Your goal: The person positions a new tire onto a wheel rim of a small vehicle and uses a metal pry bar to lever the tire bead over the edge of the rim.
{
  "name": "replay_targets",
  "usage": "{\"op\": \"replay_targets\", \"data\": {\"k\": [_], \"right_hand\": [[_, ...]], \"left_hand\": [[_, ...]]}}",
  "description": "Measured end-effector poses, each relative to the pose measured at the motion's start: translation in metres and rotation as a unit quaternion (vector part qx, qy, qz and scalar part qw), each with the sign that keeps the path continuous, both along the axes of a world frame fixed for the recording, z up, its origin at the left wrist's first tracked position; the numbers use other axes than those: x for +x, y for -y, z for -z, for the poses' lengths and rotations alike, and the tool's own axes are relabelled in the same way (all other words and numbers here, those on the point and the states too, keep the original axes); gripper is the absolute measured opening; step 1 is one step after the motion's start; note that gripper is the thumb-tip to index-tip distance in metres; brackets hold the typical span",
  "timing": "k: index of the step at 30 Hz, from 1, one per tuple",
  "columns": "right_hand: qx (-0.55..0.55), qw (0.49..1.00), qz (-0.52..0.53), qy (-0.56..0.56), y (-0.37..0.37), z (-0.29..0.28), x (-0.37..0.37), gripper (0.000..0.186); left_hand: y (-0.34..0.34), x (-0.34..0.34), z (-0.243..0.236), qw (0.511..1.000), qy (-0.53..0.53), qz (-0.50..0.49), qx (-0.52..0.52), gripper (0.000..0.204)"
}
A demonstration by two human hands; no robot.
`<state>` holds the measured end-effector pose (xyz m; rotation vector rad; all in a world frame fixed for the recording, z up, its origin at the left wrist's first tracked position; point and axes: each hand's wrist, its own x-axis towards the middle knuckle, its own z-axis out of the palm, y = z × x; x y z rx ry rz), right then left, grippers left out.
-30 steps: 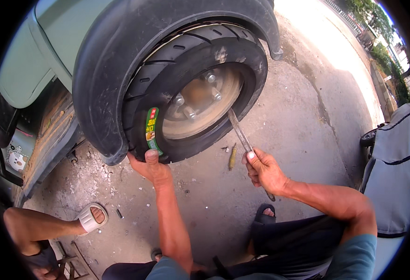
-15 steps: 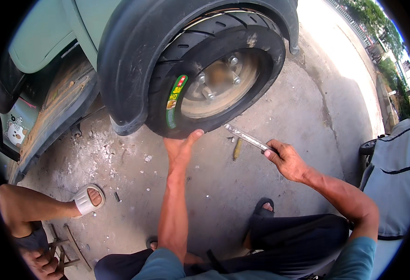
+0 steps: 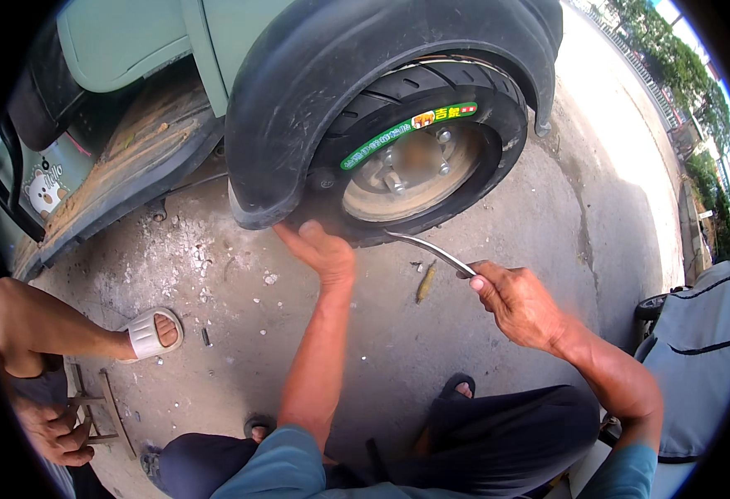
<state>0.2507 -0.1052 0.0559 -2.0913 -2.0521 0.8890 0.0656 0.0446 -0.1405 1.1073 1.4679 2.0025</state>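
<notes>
A black tire (image 3: 500, 170) with a green label sits on a metal wheel (image 3: 415, 195) beneath a dark mudguard (image 3: 273, 125). My left hand (image 3: 319, 249) is at the tire's lower left, fingers stretched out and partly hidden beside the mudguard's lower end, touching the tire. My right hand (image 3: 510, 303) grips a curved metal lever (image 3: 431, 249), whose tip reaches the tire's lower sidewall. A small yellowish object (image 3: 426, 283) lies on the concrete below.
A pale green vehicle body (image 3: 128, 41) with a dirty footboard (image 3: 132, 158) fills the upper left. Another person's sandaled foot (image 3: 155, 333) and hand (image 3: 53, 428) are at left, near a low stool (image 3: 107, 403). A grey-covered vehicle (image 3: 693, 358) stands at right.
The tire has turned clockwise, carrying its label from the left side to the top. The lever left the rim and now meets the lower sidewall. My left hand's fingers have straightened.
</notes>
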Motion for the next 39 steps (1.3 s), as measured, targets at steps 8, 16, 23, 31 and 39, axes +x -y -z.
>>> {"op": "replay_targets", "data": {"k": [8,16,23,31,39], "right_hand": [[0.079,0.997,-0.023,0.012,-0.026,-0.003,0.018,0.024],[0.039,0.994,-0.033,0.092,-0.038,-0.01,0.028,0.026],[0.035,0.916,-0.15,0.37,-0.038,-0.056,0.02,0.048],[0.053,0.707,-0.321,0.628,-0.077,-0.091,-0.054,0.026],[-0.207,0.651,-0.347,0.643,-0.125,-0.078,-0.111,0.014]], "left_hand": [[-0.017,-0.015,0.015,0.994,0.052,0.068,0.067,0.06],[-0.038,-0.021,0.03,0.986,0.078,0.043,0.138,0.06],[-0.028,-0.011,-0.023,0.991,0.022,-0.051,0.125,0.06],[-0.031,-0.02,-0.011,0.986,-0.082,-0.015,0.147,0.042],[-0.036,-0.021,-0.045,0.986,0.027,0.05,0.159,0.054]]}}
